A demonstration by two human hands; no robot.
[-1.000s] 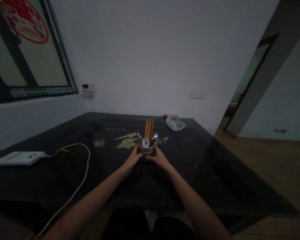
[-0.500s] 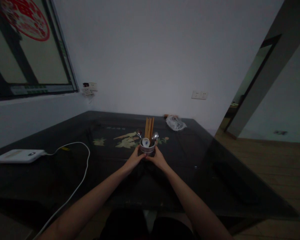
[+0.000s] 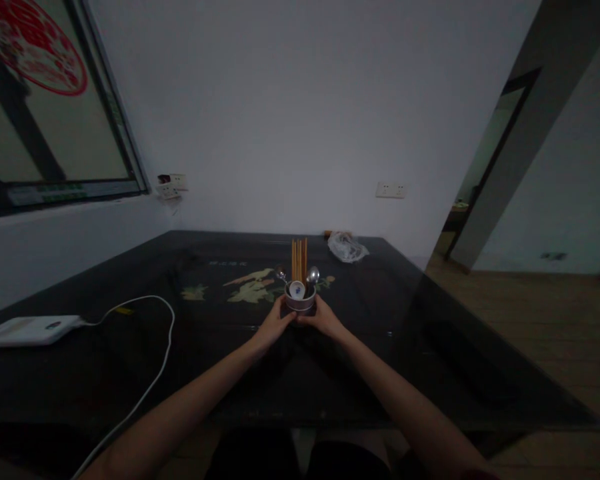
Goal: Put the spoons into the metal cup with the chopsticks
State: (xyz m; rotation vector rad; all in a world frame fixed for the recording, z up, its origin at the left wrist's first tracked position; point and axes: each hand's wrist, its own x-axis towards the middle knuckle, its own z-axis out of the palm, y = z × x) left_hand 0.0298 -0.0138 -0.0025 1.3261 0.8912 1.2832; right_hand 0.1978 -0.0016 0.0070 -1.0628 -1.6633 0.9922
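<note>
A round utensil holder (image 3: 301, 303) stands upright in the middle of the dark table (image 3: 380, 293), between my two hands. My left hand (image 3: 276, 321) is wrapped round its left side, and my right hand (image 3: 326, 317) round its right side, with both thumbs at the front. Several wooden chopsticks (image 3: 299, 259) rise from the holder. A metal spoon (image 3: 313, 274) leans to the right and another spoon (image 3: 281, 272) to the left. At the front a white ceramic spoon (image 3: 297, 290) with a blue mark rests at the rim.
A white power bank (image 3: 30, 331) with a white cable (image 3: 167, 347) lies on the left. Toward the back right sits a crumpled clear plastic bag (image 3: 347, 247). A dark flat object (image 3: 467, 360) lies on the right. A wall (image 3: 280, 133) with sockets borders the table's far side.
The camera view has tilted and shifted slightly. My hands still hold the utensil holder, which appears a little lower and farther right in the picture.
</note>
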